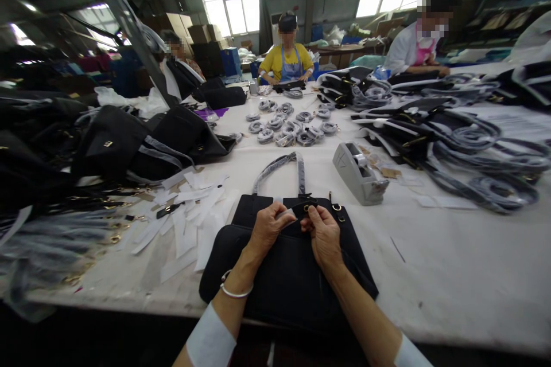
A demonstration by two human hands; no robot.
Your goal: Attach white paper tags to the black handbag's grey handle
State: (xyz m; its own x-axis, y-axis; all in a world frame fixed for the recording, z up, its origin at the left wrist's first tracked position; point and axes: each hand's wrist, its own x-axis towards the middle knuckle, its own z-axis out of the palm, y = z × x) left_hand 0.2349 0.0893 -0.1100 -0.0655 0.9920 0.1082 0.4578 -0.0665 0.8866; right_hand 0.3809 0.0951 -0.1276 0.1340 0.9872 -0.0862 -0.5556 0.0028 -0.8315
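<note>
A black handbag (pixel 288 275) lies flat at the table's near edge, its wrapped handle (pixel 275 167) pointing away from me. Over its upper part, my left hand (pixel 267 226) pinches a small white strip (pixel 286 217) between thumb and fingers. Close beside it on the right, my right hand (pixel 323 234) grips a black strap (pixel 303 205) with a metal ring near the fingertips. The strap's other end is hard to make out between the hands. A buckle (pixel 336 207) shows on the bag's right side.
White paper strips (pixel 185 229) and wrapped straps with gold clips lie left. A grey tape dispenser (pixel 360 175) stands right of the handle. Coiled straps (pixel 286 126), black bags (pixel 116 143) and piled bags (pixel 413 132) lie farther back. Several people work around the table.
</note>
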